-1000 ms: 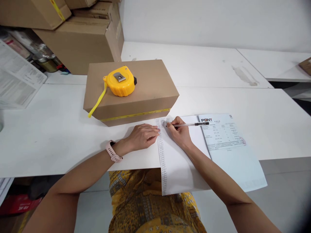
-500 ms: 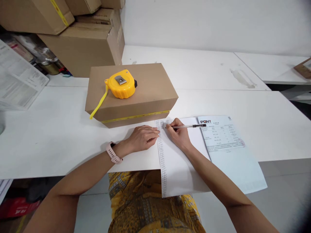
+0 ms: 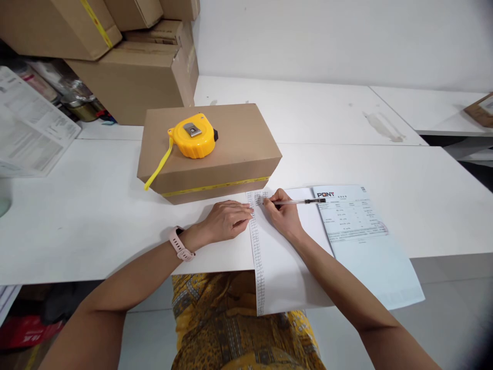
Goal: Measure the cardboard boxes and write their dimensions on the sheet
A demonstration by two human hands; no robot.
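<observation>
The rows of handwriting (image 3: 258,257) on the white sheet (image 3: 283,277) are too tiny for me to read, and the right forearm (image 3: 331,275) covers part of it. The right hand (image 3: 284,216) hides some of the pen (image 3: 298,202). Small print (image 3: 354,221) on the PONY paper (image 3: 377,267) defeats me. A greenish thing (image 3: 4,204) (I honestly can't tell what), the upper cartons (image 3: 57,25) and the far-right carton (image 3: 479,110) are cut off.

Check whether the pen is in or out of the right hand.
In: the right hand holds the pen, its black end sticking out past the hand.
</observation>
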